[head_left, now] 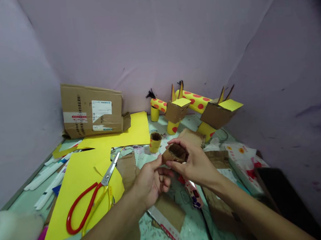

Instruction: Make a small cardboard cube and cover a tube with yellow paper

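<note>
A short brown cardboard tube (170,155) with an open top is held up over the middle of the table. My right hand (193,163) wraps round its right side, thumb in front and fingers behind. My left hand (152,179) touches the tube's left side with thumb and fingertips, its other fingers curled. Just beyond stands a small yellow cardboard cup (155,142) with orange spots. Below my hands lies a glue gun (193,194) with a dark cord. Flat cardboard pieces (168,212) lie under my left wrist.
Two cardboard giraffe figures (176,111) with yellow spotted bodies stand at the back. Red-handled scissors (105,178) rest on yellow paper (72,197) at left. A cardboard box (94,111) stands behind, with markers (48,174) at far left. A dark phone-like slab (283,192) is at right.
</note>
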Tool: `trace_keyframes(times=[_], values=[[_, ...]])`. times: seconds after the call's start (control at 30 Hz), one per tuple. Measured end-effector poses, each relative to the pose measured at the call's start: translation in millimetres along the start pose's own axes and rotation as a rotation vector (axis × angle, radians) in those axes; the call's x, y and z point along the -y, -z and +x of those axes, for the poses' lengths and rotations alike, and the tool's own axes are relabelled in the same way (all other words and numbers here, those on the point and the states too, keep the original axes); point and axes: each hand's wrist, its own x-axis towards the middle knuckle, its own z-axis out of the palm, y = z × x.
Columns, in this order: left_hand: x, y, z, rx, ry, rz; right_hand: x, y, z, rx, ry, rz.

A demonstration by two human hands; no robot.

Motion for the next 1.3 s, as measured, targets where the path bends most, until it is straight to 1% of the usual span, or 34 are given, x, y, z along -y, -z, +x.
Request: trace_keyframes(times=[0.07,0.13,0.2,0.3,0.4,0.47,0.53,0.6,0.7,0.8,0.87,0.93,1.0,1.07,1.2,1.3], values=[[-2,3.9,-4,-0.06,-0.057,0.051,1,2,0,-0.012,0.002,-0.003],[-8,8.2,-11,-0.129,-0.173,0.087,2,7,-2,-0.019,0.005,-0.026],[-16,12.0,-21,-0.184,-0.306,0.108,4,12,-6,-0.024,-0.025,-0.039],[-26,16.6,-39,-0.229,-0.45,0.121,10,18,-19,-0.015,-0.177,0.022],[-28,24.3,-59,-0.307,-0.589,0.151,16,20,-39,-0.006,-0.342,0.129],[-26,33.8,-72,-0.384,-0.698,0.161,17,19,-54,-0.031,-0.389,0.186],[-24,46.5,-82,-0.46,-0.8,0.147,15,16,-69,-0.074,-0.395,0.204],[-23,59.8,-88,-0.522,-0.863,0.14,13,11,-81,-0.105,-0.385,0.196],[-25,73.4,-88,-0.597,-0.857,0.213,10,6,-92,-0.107,-0.378,0.173],[-31,73.4,-82,-0.62,-0.823,0.399,9,6,-97,-0.11,-0.345,0.122],[-36,67.3,-75,-0.606,-0.81,0.537,8,7,-99,-0.105,-0.315,0.081],[-41,59.7,-63,-0.585,-0.812,0.649,6,7,-102,-0.083,-0.298,0.06],[-44,53.0,-44,-0.553,-0.816,0.74,3,6,-105,-0.056,-0.291,0.058],[-46,48.0,-20,-0.515,-0.799,0.833,0,5,-108,-0.034,-0.279,0.045],[-46,39.7,28,-0.474,-0.762,1.008,-4,3,-113,-0.006,-0.239,0.009],[-46,30.8,50,-0.442,-0.734,1.105,-4,4,-114,-0.004,-0.2,-0.016]])
